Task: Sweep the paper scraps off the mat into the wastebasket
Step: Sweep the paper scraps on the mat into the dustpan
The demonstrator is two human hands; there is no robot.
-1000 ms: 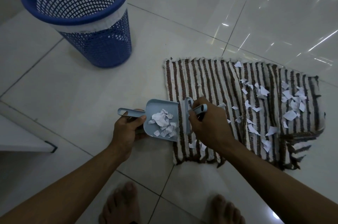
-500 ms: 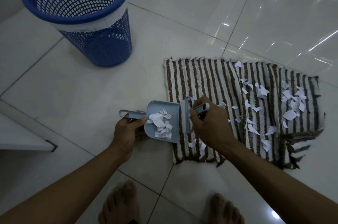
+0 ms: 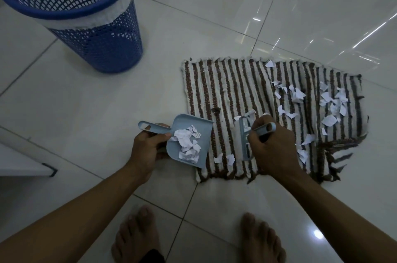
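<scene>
A brown and white striped mat [image 3: 232,90] lies on the tiled floor. White paper scraps [image 3: 328,103] are scattered over its right half, and a few lie near its front edge. My left hand [image 3: 148,149] grips the handle of a light blue dustpan [image 3: 204,131] at the mat's left edge, with a heap of scraps inside it. My right hand [image 3: 270,146] holds a small light blue brush [image 3: 245,140] on the mat, a short gap to the right of the pan. The blue mesh wastebasket [image 3: 96,48] stands at the far left.
My two bare feet [image 3: 137,239] rest on the glossy white tiles in front of the mat. A low white ledge with a dark corner [image 3: 49,170] sticks in from the left. The mat's right front corner is frayed and folded.
My right hand has drawn the brush to the right, away from the dustpan's mouth, opening a gap between them. The dustpan has stayed at the mat's left edge.
</scene>
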